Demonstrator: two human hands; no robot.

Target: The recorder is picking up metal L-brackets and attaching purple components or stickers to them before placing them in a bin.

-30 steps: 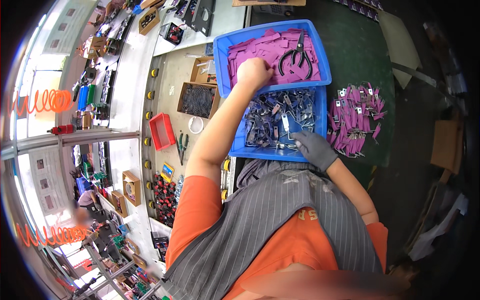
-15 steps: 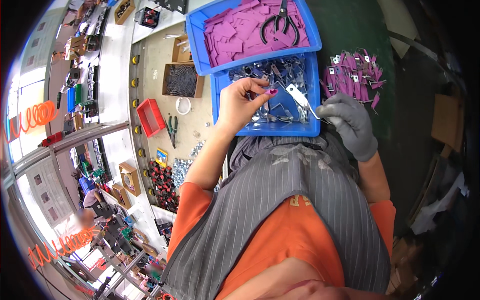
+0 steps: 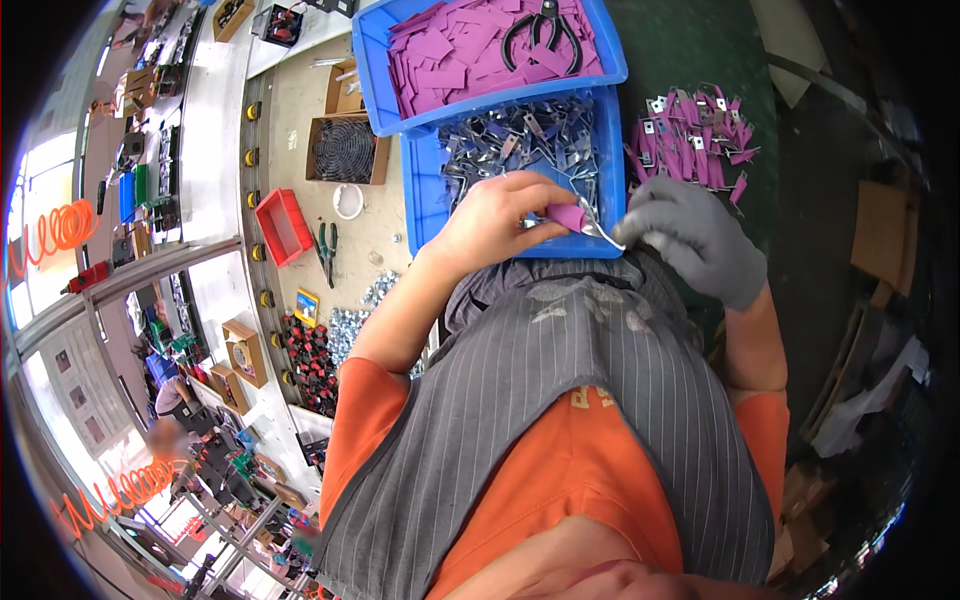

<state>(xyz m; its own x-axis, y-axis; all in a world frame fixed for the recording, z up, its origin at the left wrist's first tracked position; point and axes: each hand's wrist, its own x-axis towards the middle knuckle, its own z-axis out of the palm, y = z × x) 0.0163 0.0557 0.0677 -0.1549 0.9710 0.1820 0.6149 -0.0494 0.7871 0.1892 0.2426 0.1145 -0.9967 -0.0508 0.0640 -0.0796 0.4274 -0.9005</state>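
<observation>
My bare left hand (image 3: 500, 222) pinches a pink sleeve (image 3: 566, 216) between thumb and fingers, over the near part of the lower blue bin (image 3: 425, 190). Opposite it, my right hand (image 3: 697, 240), in a grey glove, is closed on the bent end of a shiny metal terminal strip (image 3: 605, 237). The sleeve meets the strip's other end; how far it is around the metal I cannot tell. Beneath my hands, the bin holds a heap of similar metal strips (image 3: 515, 145).
Beyond it, a tilted blue bin (image 3: 374, 75) holds flat pink sleeves (image 3: 440, 50) and black-handled pliers (image 3: 545, 45). Pink-sleeved metal strips (image 3: 690, 140) are piled on the green surface at right. Leftward are a red tray (image 3: 284, 227), green-handled pliers (image 3: 326, 252) and a cardboard box (image 3: 347, 150).
My left hand has moved slightly down and right relative to the bin, bringing the pink sleeve to the metal strip. The strip's flat end, bare before, now meets the sleeve.
</observation>
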